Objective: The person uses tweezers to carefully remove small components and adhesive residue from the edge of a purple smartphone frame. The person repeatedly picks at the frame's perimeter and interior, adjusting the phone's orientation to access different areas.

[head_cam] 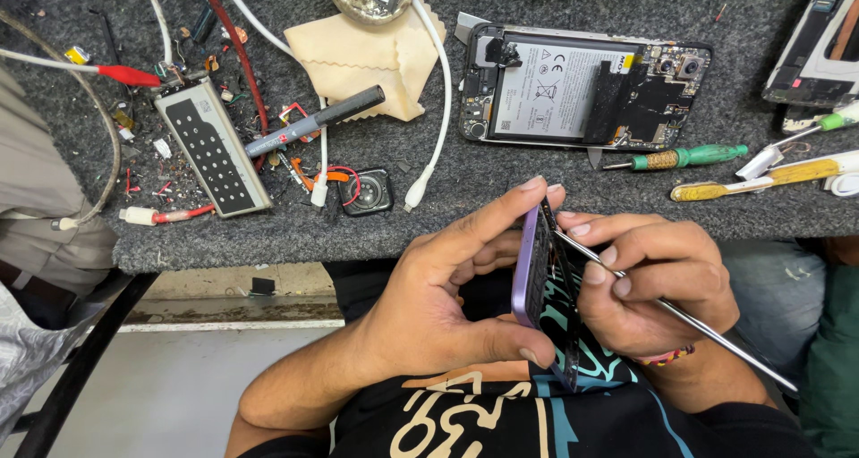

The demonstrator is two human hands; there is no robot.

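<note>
My left hand grips a purple smartphone held on edge over my lap, thumb on its lower end and fingers curled over its top. My right hand holds a thin metal prying tool, whose tip rests against the phone's edge near the top, where the dark screen panel stands slightly apart from the purple frame. Both hands are just in front of the grey felt workbench.
On the bench lie an opened phone with exposed battery, a green-handled screwdriver, a yellow-handled tool, a grey perforated device, a black marker, white cables, a beige cloth and small scattered parts. Another person's trouser leg is at the left.
</note>
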